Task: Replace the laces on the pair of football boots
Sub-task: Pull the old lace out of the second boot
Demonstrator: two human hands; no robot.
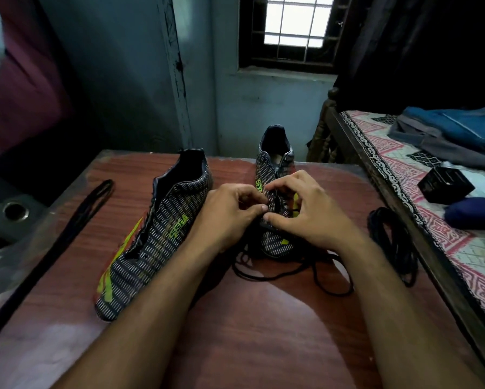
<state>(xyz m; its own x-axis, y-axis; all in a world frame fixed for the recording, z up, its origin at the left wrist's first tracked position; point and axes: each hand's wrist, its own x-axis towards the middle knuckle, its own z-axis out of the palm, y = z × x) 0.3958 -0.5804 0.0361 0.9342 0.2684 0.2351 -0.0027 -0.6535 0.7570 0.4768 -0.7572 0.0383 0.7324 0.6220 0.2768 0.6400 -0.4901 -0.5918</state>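
Fingers of the left hand (230, 211) and right hand (305, 209) pinch a thin black lace (280, 273) on the stripy black boot (275, 175), upon the smooth reddish wooden tabletop (249, 318).

Left boot (154, 237): black with fine white dashes and yellow-green streaks; lies on the table with its toe toward the person, heel away, no lace visible in it.
Right boot (275, 164): same pattern, upright, heel away, midfoot hidden under both hands.
Loose lace (289, 272): black, trailing in loops from the right boot's toe.
Left lace (75, 220): black, folded long, near the table's left edge.
Coiled lace (390, 240): black, by the right edge.
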